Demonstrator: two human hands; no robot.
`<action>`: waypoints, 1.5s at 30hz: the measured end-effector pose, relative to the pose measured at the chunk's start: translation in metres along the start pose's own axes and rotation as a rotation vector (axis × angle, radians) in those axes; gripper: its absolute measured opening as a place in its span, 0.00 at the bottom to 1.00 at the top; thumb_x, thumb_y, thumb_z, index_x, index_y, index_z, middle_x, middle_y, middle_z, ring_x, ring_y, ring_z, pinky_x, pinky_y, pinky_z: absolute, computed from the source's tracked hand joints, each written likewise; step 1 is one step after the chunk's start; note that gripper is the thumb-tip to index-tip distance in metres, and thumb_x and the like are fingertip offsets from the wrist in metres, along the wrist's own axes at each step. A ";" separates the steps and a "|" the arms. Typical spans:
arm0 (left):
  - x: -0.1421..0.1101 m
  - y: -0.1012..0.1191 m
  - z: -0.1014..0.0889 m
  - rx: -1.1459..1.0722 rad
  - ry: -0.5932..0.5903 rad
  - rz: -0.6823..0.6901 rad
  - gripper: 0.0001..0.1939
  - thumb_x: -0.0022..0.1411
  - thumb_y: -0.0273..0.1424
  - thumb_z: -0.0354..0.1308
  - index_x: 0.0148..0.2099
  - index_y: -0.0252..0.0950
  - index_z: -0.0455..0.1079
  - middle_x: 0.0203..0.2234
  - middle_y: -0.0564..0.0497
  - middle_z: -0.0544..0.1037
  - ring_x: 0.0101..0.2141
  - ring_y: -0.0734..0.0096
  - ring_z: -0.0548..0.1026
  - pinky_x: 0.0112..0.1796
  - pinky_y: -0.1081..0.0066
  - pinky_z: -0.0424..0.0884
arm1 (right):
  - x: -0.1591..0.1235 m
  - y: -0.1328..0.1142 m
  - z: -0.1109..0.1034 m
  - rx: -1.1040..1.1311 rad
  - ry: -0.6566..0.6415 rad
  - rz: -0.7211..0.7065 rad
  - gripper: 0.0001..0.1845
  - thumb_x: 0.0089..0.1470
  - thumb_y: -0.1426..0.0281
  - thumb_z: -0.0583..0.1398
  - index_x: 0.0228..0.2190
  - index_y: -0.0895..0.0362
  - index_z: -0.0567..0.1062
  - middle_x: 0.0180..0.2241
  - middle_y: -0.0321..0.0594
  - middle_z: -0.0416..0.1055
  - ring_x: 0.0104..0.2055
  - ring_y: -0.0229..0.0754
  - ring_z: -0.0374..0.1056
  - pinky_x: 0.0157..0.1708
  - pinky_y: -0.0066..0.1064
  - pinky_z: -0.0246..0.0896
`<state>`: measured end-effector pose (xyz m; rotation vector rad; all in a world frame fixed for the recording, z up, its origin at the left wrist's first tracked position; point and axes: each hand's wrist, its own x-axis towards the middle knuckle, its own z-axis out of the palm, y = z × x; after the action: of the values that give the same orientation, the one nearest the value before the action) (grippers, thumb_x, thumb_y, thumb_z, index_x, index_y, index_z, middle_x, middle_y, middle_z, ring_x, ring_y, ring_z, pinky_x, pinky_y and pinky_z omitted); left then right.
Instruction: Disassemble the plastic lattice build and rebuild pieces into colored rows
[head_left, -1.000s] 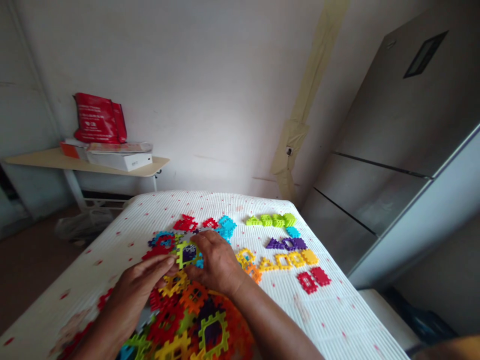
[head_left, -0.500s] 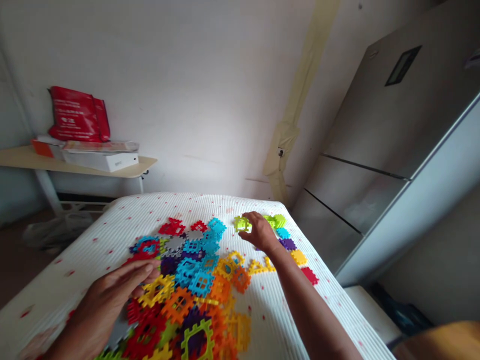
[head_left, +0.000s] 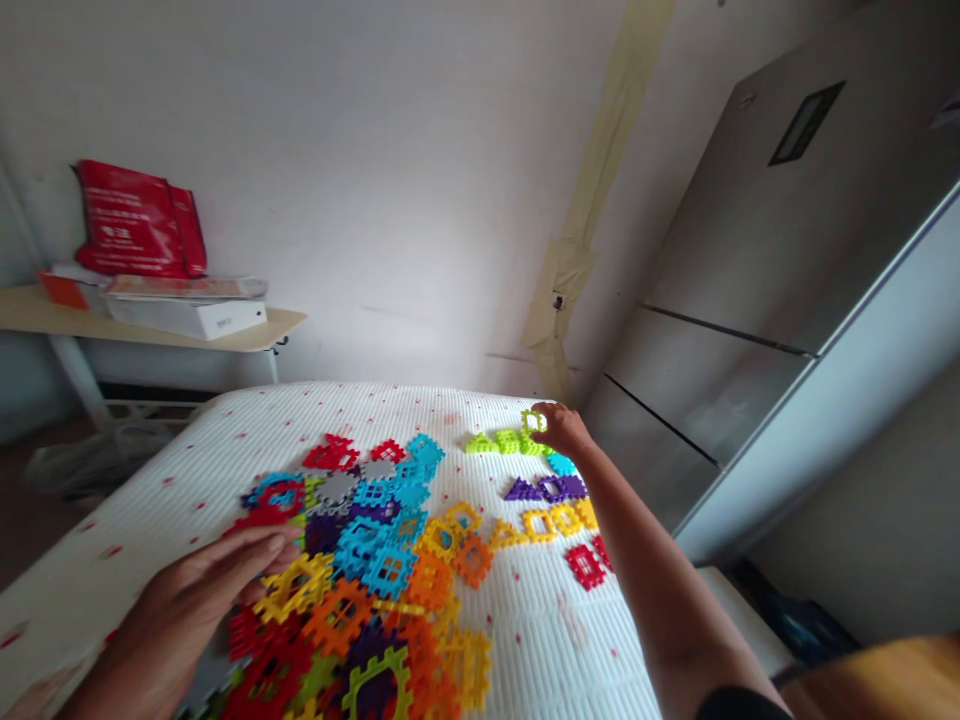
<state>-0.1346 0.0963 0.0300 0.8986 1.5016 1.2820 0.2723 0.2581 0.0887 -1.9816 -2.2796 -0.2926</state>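
My right hand (head_left: 562,430) pinches a lime green square frame block (head_left: 533,421) at the far right of the bed. Just below it lies a row of lime green interlocking blocks (head_left: 508,441). My left hand (head_left: 199,590) hovers at the left side of a mixed pile, fingers loosely extended with no piece seen in them. Nearest its fingertips are a yellow block (head_left: 296,588) and red blocks (head_left: 262,520). The pile also holds blue blocks (head_left: 391,568), orange blocks (head_left: 339,615) and a lime green frame block (head_left: 381,685).
Right of the pile lie rows of purple blocks (head_left: 523,490), yellow blocks (head_left: 538,525) and red blocks (head_left: 585,567), partly behind my right forearm. A grey fridge (head_left: 720,280) stands at right. A side table (head_left: 285,328) at left bears a red bag (head_left: 139,220) and white box (head_left: 202,318).
My right hand has moved right, from the left end of the lime green row to its right end. A lime green frame block shows in its fingers. The left hand stays by the pile.
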 end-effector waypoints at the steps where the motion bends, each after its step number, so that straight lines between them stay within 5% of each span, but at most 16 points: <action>1: 0.000 0.001 0.000 0.009 0.007 -0.002 0.29 0.30 0.53 0.67 0.35 0.40 0.76 0.34 0.50 0.82 0.42 0.53 0.76 0.30 0.72 0.74 | 0.005 0.006 0.000 -0.022 -0.025 0.010 0.27 0.47 0.66 0.61 0.51 0.54 0.66 0.48 0.45 0.68 0.51 0.48 0.62 0.46 0.35 0.55; 15: 0.003 0.001 0.002 0.037 0.051 -0.047 0.30 0.24 0.55 0.67 0.29 0.41 0.77 0.29 0.50 0.83 0.40 0.51 0.77 0.38 0.65 0.75 | 0.043 0.020 0.030 -0.174 -0.286 0.005 0.30 0.44 0.64 0.64 0.51 0.51 0.67 0.47 0.46 0.69 0.52 0.49 0.60 0.45 0.38 0.55; 21: 0.006 -0.003 -0.001 0.020 0.056 -0.062 0.29 0.24 0.54 0.68 0.29 0.41 0.77 0.30 0.50 0.83 0.41 0.52 0.77 0.34 0.69 0.75 | 0.049 0.017 0.037 -0.186 -0.334 0.002 0.29 0.42 0.66 0.65 0.49 0.48 0.68 0.50 0.43 0.66 0.55 0.51 0.57 0.46 0.42 0.55; 29: 0.005 -0.001 -0.002 0.031 0.055 -0.061 0.29 0.27 0.53 0.68 0.32 0.40 0.77 0.33 0.48 0.83 0.42 0.51 0.76 0.33 0.68 0.74 | 0.049 0.017 0.041 -0.194 -0.364 0.046 0.29 0.42 0.66 0.64 0.49 0.48 0.69 0.50 0.43 0.67 0.55 0.51 0.57 0.46 0.43 0.56; 34: -0.004 0.007 0.002 0.070 0.026 0.013 0.23 0.39 0.48 0.65 0.34 0.37 0.77 0.31 0.47 0.82 0.39 0.57 0.77 0.31 0.72 0.72 | 0.045 0.011 0.040 -0.185 -0.361 0.055 0.28 0.41 0.69 0.65 0.47 0.49 0.70 0.49 0.45 0.67 0.54 0.53 0.58 0.46 0.45 0.57; 40: -0.011 0.030 -0.009 0.255 0.062 0.155 0.18 0.41 0.46 0.61 0.32 0.40 0.77 0.31 0.49 0.82 0.37 0.57 0.78 0.34 0.71 0.71 | 0.037 -0.008 0.018 -0.156 -0.263 0.013 0.31 0.42 0.72 0.63 0.51 0.54 0.67 0.51 0.50 0.65 0.55 0.56 0.58 0.46 0.49 0.57; 45: 0.004 0.027 -0.031 0.557 0.084 0.286 0.13 0.45 0.41 0.57 0.31 0.43 0.78 0.33 0.49 0.82 0.37 0.54 0.77 0.41 0.65 0.70 | 0.007 -0.066 -0.001 0.061 -0.125 -0.215 0.26 0.49 0.71 0.60 0.51 0.53 0.68 0.50 0.43 0.69 0.51 0.45 0.64 0.49 0.34 0.58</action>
<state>-0.1668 0.0954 0.0563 1.4757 1.8909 1.1178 0.2056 0.2564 0.0858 -1.7753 -2.5507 -0.1179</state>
